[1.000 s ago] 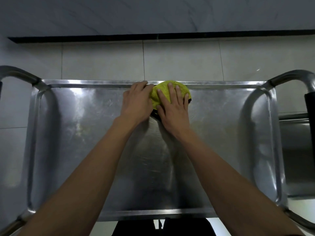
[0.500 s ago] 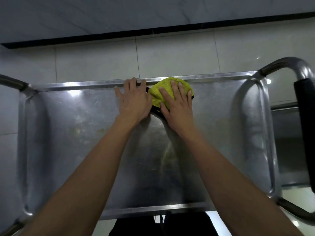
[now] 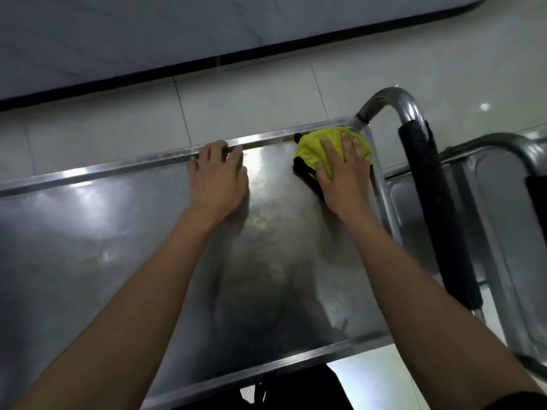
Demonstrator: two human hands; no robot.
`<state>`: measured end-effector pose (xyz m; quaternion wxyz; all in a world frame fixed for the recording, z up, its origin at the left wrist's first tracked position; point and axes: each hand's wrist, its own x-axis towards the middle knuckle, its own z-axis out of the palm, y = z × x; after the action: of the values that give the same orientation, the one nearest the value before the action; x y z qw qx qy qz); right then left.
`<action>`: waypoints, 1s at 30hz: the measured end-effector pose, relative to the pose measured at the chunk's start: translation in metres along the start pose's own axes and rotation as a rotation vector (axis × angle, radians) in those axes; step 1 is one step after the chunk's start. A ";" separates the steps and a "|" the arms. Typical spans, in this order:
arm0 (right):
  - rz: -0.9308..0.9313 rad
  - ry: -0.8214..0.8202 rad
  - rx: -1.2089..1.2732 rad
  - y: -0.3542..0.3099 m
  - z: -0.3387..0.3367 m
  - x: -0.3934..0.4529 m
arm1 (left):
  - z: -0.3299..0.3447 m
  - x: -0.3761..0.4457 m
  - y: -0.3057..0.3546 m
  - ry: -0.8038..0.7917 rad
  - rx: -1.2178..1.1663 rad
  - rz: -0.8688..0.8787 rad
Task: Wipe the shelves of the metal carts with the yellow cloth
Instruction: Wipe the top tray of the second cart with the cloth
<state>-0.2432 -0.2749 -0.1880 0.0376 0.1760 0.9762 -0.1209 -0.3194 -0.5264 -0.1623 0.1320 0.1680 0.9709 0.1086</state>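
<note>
The yellow cloth, bunched with a dark underside showing, lies in the far right corner of the metal cart's top shelf. My right hand presses flat on the cloth with fingers spread. My left hand rests on the shelf to the left of the cloth, its fingertips curled over the far rim.
The cart's curved right handle with a black foam grip rises just right of the cloth. A second metal cart stands against it on the right. Pale floor tiles and a dark wall strip lie beyond the far rim.
My right hand slid the cloth rightward along the far rim into the right corner. My left hand stayed near the rim, and the view swung right and tilted.
</note>
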 end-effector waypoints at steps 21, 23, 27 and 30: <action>-0.123 -0.069 0.034 -0.086 0.024 -0.079 | -0.012 -0.081 -0.068 0.003 0.001 -0.040; -0.164 -0.102 0.027 -0.118 0.032 -0.087 | -0.013 -0.100 -0.094 0.006 0.020 -0.069; -0.186 -0.122 0.040 -0.182 0.048 -0.105 | -0.013 -0.121 -0.131 -0.016 0.089 -0.037; -0.224 -0.151 0.027 -0.222 0.058 -0.122 | -0.014 -0.122 -0.146 -0.038 0.107 -0.014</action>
<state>-0.2058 -0.5316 -0.1808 0.0951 0.0569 0.9824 -0.1503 -0.2564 -0.7061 -0.1592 0.1423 0.1701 0.9737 0.0525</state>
